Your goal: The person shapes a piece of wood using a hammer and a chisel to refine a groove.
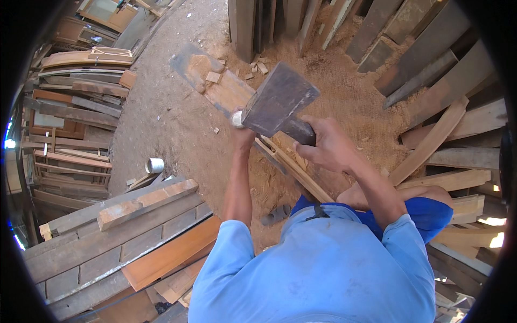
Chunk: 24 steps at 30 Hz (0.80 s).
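Observation:
My right hand (329,145) is closed round the dark handle of a wooden mallet (283,99), whose big block head is raised in front of me. Beside and partly behind that head, my left hand (244,137) is upright and closed on a round handle with a white end (237,119). The mallet head hides most of its fingers and the rest of that tool. Below both hands, narrow wooden strips (301,175) run from my lap toward a worn board (229,91) on the ground. Small wood offcuts (213,77) lie on and near the board.
Stacked planks (134,231) and an orange-brown board (172,253) lie at the near left, with a white cup-like container (155,165) beyond. More timber (81,107) is piled far left. Upright boards (420,54) line the far right. Sawdust (371,118) covers the ground.

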Each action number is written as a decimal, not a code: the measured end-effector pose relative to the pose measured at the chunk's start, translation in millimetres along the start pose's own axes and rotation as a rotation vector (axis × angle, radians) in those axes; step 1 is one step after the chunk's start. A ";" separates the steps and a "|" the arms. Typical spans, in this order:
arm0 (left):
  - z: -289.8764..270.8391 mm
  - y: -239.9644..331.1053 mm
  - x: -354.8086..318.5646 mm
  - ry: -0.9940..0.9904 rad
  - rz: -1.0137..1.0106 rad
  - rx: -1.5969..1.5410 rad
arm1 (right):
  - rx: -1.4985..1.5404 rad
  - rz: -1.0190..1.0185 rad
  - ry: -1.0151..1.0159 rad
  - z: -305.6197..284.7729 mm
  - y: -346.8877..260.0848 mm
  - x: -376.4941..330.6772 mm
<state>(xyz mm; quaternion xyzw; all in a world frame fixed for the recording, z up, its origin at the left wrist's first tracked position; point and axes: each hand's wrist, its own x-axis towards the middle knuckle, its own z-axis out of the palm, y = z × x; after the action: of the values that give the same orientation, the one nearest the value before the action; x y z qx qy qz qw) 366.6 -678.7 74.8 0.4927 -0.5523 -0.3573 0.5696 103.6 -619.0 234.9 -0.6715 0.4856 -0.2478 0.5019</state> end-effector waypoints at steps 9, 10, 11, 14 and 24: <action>14.9 35.6 10.6 -0.070 -0.260 0.093 | 0.224 -0.142 0.196 -31.8 -32.3 -9.0; 17.7 38.7 9.1 -0.076 -0.261 0.106 | 0.228 -0.161 0.216 -35.3 -36.0 -9.4; 20.8 41.5 7.0 -0.063 -0.234 0.110 | 0.267 -0.182 0.239 -38.0 -41.0 -9.9; 25.6 46.9 0.5 -0.040 -0.132 0.107 | 0.349 -0.234 0.293 -41.5 -52.9 -10.4; 24.8 27.9 -3.3 -0.146 -0.153 0.281 | 0.268 -0.199 0.379 -37.1 -50.2 -0.4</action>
<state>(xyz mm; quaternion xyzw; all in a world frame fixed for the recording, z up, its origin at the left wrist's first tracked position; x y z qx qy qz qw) 337.9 -672.4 98.2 0.5808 -0.5977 -0.3539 0.4245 93.2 -633.5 294.7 -0.5851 0.4651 -0.4797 0.4596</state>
